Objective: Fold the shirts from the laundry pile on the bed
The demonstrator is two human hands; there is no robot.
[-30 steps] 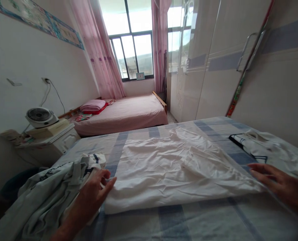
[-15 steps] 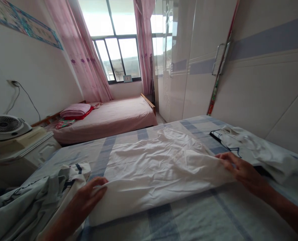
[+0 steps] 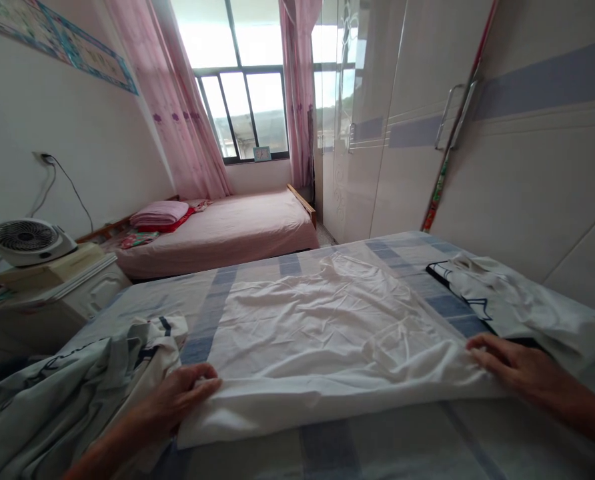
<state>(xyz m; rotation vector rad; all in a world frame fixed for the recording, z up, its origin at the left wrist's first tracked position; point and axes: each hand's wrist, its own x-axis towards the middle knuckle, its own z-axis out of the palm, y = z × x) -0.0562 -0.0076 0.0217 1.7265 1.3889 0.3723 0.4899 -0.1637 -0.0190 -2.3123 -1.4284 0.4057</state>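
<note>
A white shirt [image 3: 322, 320] lies spread on the checked bed sheet, its neckline at the far side and its near edge turned up in a fold. My left hand [image 3: 192, 387] pinches that fold at its left end, thumb and fingers closed on the cloth. At the right end, my right hand [image 3: 502, 360] grips the same fold between thumb and fingers. The fold is slightly raised between both hands, with wrinkles on the right part.
Grey and white clothes [image 3: 92, 373] are heaped at the left; a white garment with black trim [image 3: 507, 293] lies at the right. Beyond are a pink-covered bed [image 3: 247, 227], a fan [image 3: 30, 240] on a cabinet, and a tall wardrobe [image 3: 412, 120] along the right wall.
Both hands have drawn the shirt's fold lower and nearer to me, the right hand also moving right. More of the shirt's flat upper face shows. The view has shifted slightly left.
</note>
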